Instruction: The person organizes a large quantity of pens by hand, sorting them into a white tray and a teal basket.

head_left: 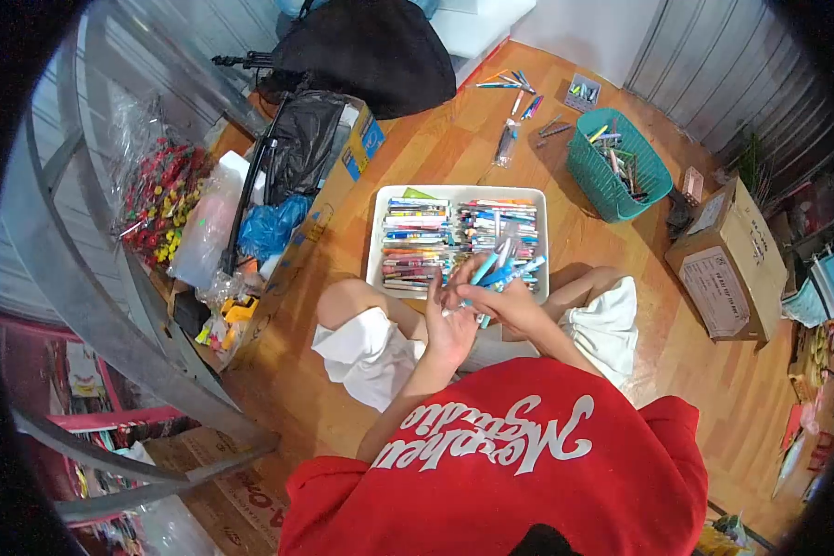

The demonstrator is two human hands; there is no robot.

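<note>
A white tray [375, 243] lies on the wooden floor in front of my crossed legs, with two columns of packed pens [415, 243] in it. Over the tray's near edge, my right hand [512, 304] is closed around a bunch of blue and turquoise pens [505, 269], partly in clear plastic. My left hand [449, 324] is beside it, palm turned up, its fingers near the lower ends of the bunch. Whether those fingers pinch anything is too small to tell.
A teal basket [612, 185] of pens stands right of the tray, near a small container [582, 93] and loose pens [503, 82]. A cardboard box [727, 264] is at the right. An open box [320, 208] and metal railing [130, 343] stand left.
</note>
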